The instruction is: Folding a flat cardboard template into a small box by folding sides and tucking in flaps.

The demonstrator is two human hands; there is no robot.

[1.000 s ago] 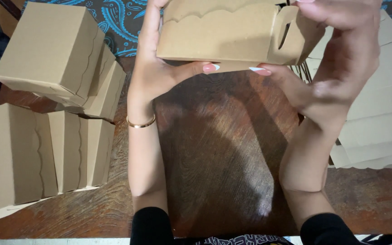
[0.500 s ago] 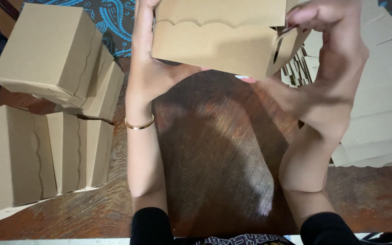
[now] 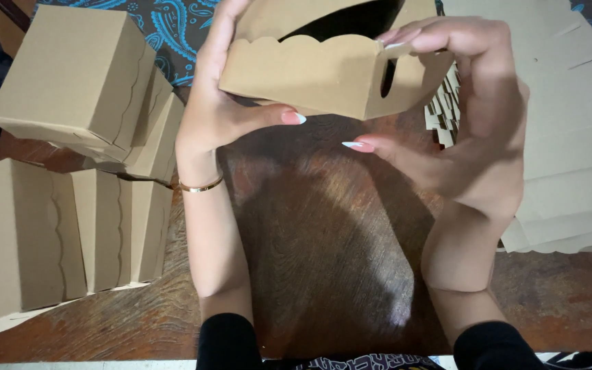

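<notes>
Held up at 12 o'clock over the table (image 3: 310,226), the box (image 3: 323,72) is half-formed, its scalloped flap facing the camera and its mouth open. The left hand (image 3: 224,109) grasps its left end, thumb beneath, likely to steady it. The right hand (image 3: 474,130) pinches the right corner with its fingertips (image 3: 405,38) (thumb free below), seemingly seating a tab. Finished boxes (image 3: 70,75) pile at 9 o'clock; flat blanks (image 3: 570,137) lie at 3 o'clock, within reach.

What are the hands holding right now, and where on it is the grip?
A half-folded brown cardboard box. The left hand grips its left end, thumb underneath; the right hand pinches the slotted right corner by fingertips.
</notes>
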